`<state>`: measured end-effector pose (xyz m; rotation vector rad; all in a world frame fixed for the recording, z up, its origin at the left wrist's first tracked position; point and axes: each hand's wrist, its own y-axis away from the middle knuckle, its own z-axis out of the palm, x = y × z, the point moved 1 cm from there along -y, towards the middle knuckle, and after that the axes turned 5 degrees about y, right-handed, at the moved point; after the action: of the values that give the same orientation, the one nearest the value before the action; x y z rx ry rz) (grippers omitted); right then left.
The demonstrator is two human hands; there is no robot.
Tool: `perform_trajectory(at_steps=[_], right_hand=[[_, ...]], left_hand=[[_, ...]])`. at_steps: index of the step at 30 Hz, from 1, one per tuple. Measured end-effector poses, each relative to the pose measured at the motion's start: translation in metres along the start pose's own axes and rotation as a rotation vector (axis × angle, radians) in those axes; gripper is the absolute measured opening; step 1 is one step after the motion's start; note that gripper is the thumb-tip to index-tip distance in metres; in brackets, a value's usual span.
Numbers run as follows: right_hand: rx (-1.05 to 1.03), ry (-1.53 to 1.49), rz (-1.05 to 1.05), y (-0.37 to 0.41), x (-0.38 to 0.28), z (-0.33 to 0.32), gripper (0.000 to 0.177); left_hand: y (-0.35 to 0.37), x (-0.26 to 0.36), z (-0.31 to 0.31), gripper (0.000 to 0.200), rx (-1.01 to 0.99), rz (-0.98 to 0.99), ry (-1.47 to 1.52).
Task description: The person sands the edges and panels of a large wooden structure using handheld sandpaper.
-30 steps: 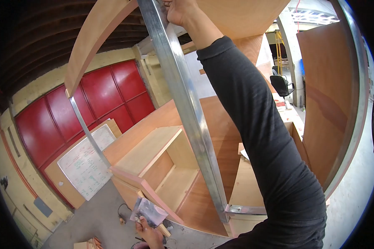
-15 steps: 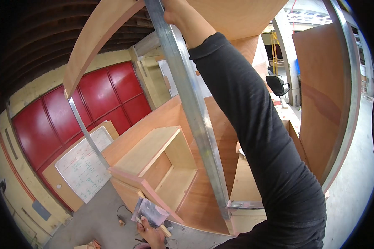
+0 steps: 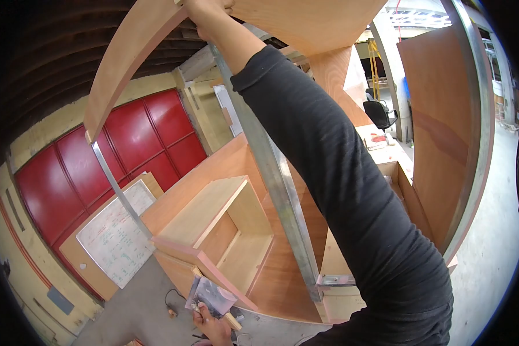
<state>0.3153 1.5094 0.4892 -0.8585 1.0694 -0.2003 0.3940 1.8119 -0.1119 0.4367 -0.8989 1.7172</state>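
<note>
My right hand [image 3: 209, 12] is raised to the top edge of the view, by the curved wooden panel [image 3: 134, 49] and the upper end of the metal post [image 3: 277, 173]. Its visible fingers look curled; whatever they hold is cut off. Low down, my left hand [image 3: 213, 328] grips a flat board smeared with grey and pink paste [image 3: 212, 295], thumb on top. Close beside that board are a wooden strip [image 3: 233, 321] and the pink-edged front of an open wooden box [image 3: 213, 225].
Overhead hangs a wooden panel [image 3: 305, 23]. A second metal-edged panel [image 3: 444, 132] stands on the right. Behind are red doors [image 3: 132, 132], a whiteboard [image 3: 116, 230] and a black chair [image 3: 379, 114]. A cable [image 3: 168, 297] lies on the floor at left.
My right hand has shifted left along the top, crossing in front of the post's upper end. The view has turned slightly. My left hand still holds the smeared board.
</note>
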Motion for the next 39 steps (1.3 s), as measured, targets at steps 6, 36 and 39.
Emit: perform_trajectory(at_steps=[6,36,39], right_hand=[[0.819,0.327,-0.009,0.022,-0.007,0.062,0.080],[-0.363,-0.917,-0.378,-0.058,0.033,0.012,0.079],[-0.253,-0.611,-0.263,-0.039,0.023,0.007,0.085]], left_hand=[[0.013,0.016,0.032,0.026,-0.070,0.003,-0.029],[0.034,0.016,0.020,0.035,0.107,0.010,-0.060],[0.033,0.017,0.022,0.033,0.127,0.027,-0.063]])
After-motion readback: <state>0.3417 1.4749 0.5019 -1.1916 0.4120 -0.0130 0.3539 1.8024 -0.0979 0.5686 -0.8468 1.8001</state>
